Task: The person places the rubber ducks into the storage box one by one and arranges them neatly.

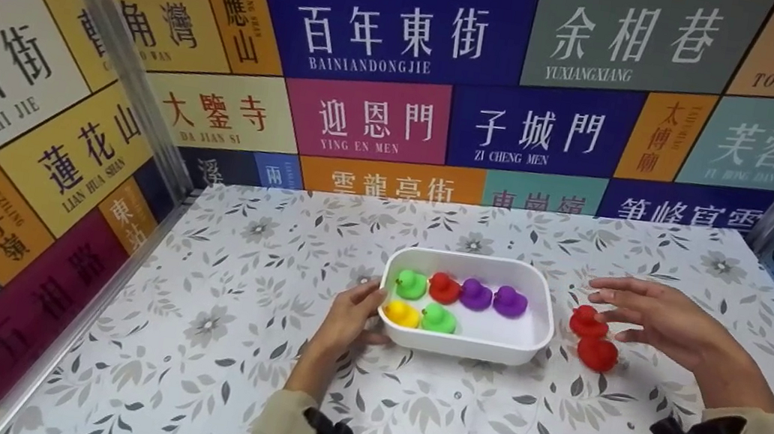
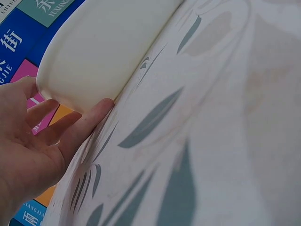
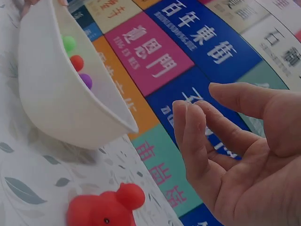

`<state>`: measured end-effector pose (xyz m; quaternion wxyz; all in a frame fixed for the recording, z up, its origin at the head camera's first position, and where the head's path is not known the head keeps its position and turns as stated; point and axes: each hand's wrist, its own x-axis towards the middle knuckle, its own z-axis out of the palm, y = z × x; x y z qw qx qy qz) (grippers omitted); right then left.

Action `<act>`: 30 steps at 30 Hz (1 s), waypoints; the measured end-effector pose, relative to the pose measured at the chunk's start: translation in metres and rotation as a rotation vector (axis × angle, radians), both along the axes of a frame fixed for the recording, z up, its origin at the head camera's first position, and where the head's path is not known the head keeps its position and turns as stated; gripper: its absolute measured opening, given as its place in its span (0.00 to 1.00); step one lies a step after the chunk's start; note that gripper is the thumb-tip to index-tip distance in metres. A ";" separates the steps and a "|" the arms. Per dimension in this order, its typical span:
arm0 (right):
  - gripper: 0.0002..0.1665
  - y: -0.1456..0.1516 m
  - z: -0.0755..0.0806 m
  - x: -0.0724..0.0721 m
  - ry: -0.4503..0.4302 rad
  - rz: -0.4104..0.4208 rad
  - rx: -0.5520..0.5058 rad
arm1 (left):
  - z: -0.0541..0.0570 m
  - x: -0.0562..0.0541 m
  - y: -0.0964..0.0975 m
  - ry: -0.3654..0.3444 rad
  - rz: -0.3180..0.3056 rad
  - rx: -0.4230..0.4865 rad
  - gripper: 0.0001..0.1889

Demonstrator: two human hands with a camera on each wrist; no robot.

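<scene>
A white plastic tub stands on the patterned tabletop with small rubber ducks inside. Its back row has a green duck, a red duck and two purple ducks; in front are a yellow duck and another green duck. My left hand holds the tub's left end, fingers about the end and thumb low on the near wall. Right of the tub, two red ducks sit close together. My right hand hovers over them, fingers loosely bent, holding nothing.
The white tabletop carries a grey leaf and flower print. Behind it rises a wall of coloured street-name panels, with more panels at the left and right. Clear upright strips run beside the table's back corners.
</scene>
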<state>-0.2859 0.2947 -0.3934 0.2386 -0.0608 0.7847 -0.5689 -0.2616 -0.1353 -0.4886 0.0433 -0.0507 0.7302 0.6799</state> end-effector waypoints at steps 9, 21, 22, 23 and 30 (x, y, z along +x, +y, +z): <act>0.20 0.028 -0.024 0.002 0.022 -0.122 -0.035 | -0.001 0.000 0.000 0.026 -0.027 0.028 0.26; 0.07 0.029 -0.046 -0.008 -0.100 -0.255 -0.183 | -0.002 -0.001 -0.001 0.008 -0.003 0.003 0.26; 0.07 0.028 -0.048 -0.009 -0.109 -0.270 -0.193 | -0.002 -0.001 -0.002 0.009 0.001 0.003 0.26; 0.07 0.027 -0.050 -0.010 -0.117 -0.282 -0.199 | -0.002 -0.001 -0.002 0.010 0.001 0.006 0.26; 0.07 0.027 -0.065 -0.010 -0.175 -0.321 -0.263 | -0.002 0.000 -0.002 0.004 -0.013 0.028 0.26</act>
